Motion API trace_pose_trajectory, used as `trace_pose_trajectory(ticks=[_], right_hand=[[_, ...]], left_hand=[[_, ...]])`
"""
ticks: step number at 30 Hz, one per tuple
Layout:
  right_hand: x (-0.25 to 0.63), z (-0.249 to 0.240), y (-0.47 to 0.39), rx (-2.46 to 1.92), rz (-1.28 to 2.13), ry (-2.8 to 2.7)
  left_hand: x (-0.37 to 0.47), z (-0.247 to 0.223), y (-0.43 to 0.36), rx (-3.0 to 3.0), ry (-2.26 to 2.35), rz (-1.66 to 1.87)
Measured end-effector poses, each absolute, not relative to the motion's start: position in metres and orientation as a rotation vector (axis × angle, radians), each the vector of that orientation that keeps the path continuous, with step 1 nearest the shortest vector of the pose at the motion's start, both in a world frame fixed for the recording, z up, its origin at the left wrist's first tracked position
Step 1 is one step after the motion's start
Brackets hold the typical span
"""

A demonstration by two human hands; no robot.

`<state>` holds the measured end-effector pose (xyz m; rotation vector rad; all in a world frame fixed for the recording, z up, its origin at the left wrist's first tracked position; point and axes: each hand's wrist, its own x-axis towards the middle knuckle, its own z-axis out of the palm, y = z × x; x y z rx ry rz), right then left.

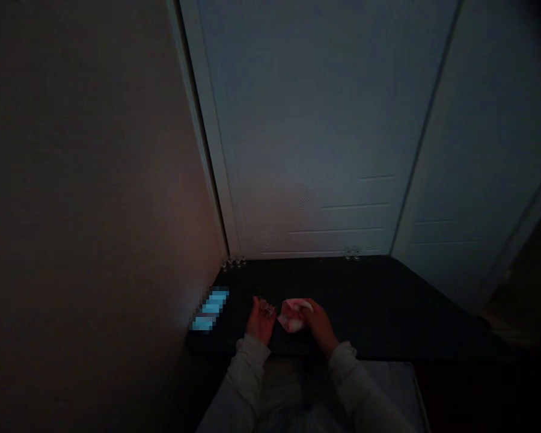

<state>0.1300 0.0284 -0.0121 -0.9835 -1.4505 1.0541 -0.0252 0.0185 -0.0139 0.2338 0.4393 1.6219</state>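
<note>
My left hand [259, 325] is closed around a small, clear, shiny piece [267, 308]. Dim light hides its exact kind, though it resembles the little pieces at the back of the table. Just to the right, my right hand [321, 328] grips a crumpled cloth or tissue [293, 317], whitish and tinted pink by the light. The cloth's left edge comes close to the fingers of my left hand. Both hands are over the near part of the black table [379, 313].
Several small clear pieces [233, 263] line the table's back left edge. More of them [352, 253] stand at the back, right of centre. A blurred, glowing screen [211, 309] lies at the left edge by the wall [117, 240]. White panels [306, 120] rise behind the table.
</note>
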Motion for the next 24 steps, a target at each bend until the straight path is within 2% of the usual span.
trace_pose_trajectory(ticks=[4, 10, 24], right_hand=[[0.131, -0.011, 0.028, -0.967, 1.056, -1.384], [0.131, -0.007, 0.028, -0.995, 1.072, -1.302], [0.129, -0.013, 0.03, -0.899, 1.106, -1.348]], left_hand=[[-0.021, -0.013, 0.017, 0.293, 0.597, 1.607], [-0.009, -0.017, 0.014, 0.689, 0.881, 1.578], [-0.008, -0.012, 0.01, 0.726, 0.762, 1.496]])
